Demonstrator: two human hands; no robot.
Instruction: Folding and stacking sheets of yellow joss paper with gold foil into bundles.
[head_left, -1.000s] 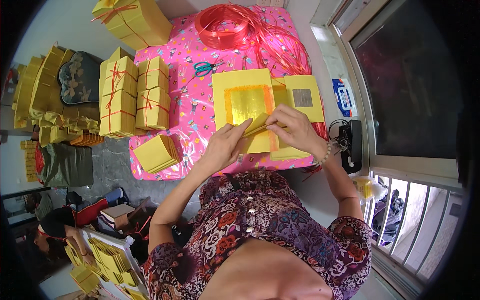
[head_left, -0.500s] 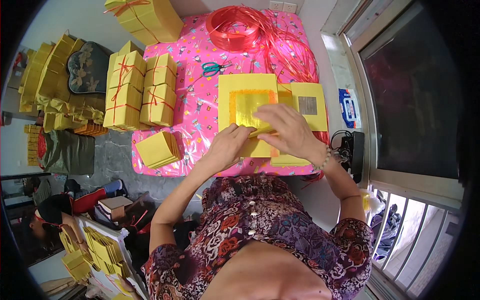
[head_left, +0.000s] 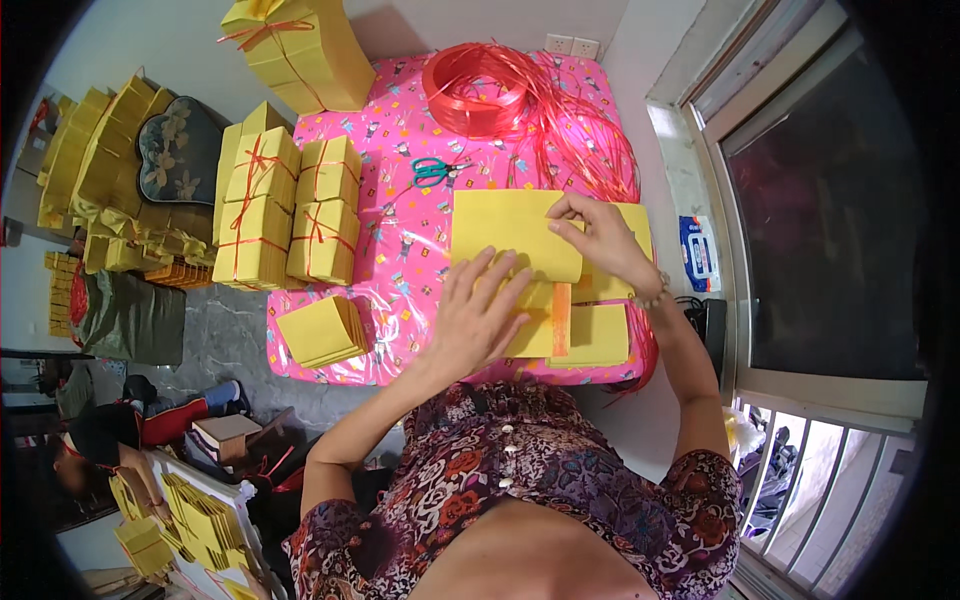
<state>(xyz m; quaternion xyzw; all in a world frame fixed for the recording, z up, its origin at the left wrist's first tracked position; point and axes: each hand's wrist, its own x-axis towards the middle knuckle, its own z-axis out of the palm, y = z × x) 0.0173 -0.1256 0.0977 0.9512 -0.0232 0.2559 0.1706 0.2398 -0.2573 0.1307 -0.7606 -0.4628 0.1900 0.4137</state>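
Observation:
A yellow paper sheet [head_left: 500, 225] lies on the pink-covered table, folded so that its plain side covers the gold patch. An orange strip [head_left: 562, 320] shows below its lower right edge. My left hand [head_left: 478, 315] is open, fingers spread over the sheet's lower left part. At the sheet's right edge, my right hand [head_left: 600, 240] has thumb and fingers drawn together in a pinch on the paper. More yellow paper [head_left: 590, 335] lies under and to the right of the sheet, partly hidden by it and by my right hand.
Teal-handled scissors [head_left: 432, 172] and a coil of red plastic ribbon [head_left: 470, 95] lie farther back. Tied yellow paper bundles [head_left: 255, 215] and a small loose stack [head_left: 320, 335] stand left. A window [head_left: 820, 200] is at right. Another person [head_left: 120, 430] works at lower left.
The gold patch with its orange border was in sight and is now covered by folded yellow paper. My left hand has spread its fingers. The whole view has shifted, with the table lower.

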